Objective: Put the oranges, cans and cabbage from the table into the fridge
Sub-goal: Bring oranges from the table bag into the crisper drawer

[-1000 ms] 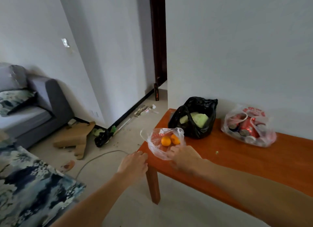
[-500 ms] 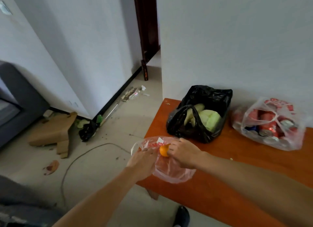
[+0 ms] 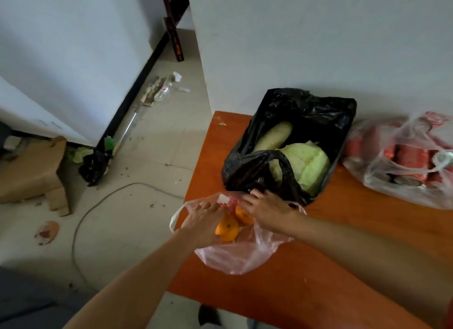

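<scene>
**A:** Where do the oranges sit?

**B:** In a thin pink bag at the left edge of the desk, towards the front. One handle loop hangs past that edge. The pink bag touches the black bag behind it.

**A:** And the person's hands?

**B:** The left grip is narrow and pinches the bag's rim on the left of the mouth. The right grip has its fingers on the opposite rim. Whether they pinch the film or only lie on it cannot be told.

**A:** How should the person handle this step?

**B:** Probably by drawing the mouth apart gently, since the film looks thin enough to tear. The bag's bottom should stay on the desk, because fruit this close to the left edge could roll to the floor. Gathering both handles to carry the lot may be the easiest way.

**A:** How does the fruit look?

**B:** Two oranges show, bright and smooth-skinned, lying against each other. The nearer one shows a dark stem dimple.

**A:** And the rest?

**B:** The cabbage is pale green and sits in the black bag beside a long white radish. The cans are red and lie in a clear bag towards the back right, well apart from the oranges.
</scene>
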{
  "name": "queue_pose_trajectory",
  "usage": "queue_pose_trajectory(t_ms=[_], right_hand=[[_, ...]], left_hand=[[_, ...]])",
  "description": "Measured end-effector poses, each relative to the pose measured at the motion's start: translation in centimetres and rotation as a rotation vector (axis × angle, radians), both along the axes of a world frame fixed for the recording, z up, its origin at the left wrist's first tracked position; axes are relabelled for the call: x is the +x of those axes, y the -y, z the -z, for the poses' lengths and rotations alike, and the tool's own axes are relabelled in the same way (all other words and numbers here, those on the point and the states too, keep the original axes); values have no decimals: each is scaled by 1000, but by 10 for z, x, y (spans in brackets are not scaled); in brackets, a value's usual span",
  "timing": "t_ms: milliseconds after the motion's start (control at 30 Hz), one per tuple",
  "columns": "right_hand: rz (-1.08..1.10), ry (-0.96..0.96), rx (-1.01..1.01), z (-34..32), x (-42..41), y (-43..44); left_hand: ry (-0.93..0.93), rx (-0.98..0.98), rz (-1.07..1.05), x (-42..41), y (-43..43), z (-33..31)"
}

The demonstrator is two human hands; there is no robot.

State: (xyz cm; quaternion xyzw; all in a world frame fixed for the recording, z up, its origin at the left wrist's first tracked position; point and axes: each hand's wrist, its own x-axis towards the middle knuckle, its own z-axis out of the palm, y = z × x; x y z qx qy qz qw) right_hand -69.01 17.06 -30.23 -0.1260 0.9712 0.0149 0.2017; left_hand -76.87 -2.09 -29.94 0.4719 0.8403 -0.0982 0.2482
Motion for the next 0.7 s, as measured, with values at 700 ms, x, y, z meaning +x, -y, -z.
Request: queue_pose_trajectory(t_ms=[700], right_hand=[[479,8,100,29,39,28]], left_hand=[[338,128,68,-39,3,32]])
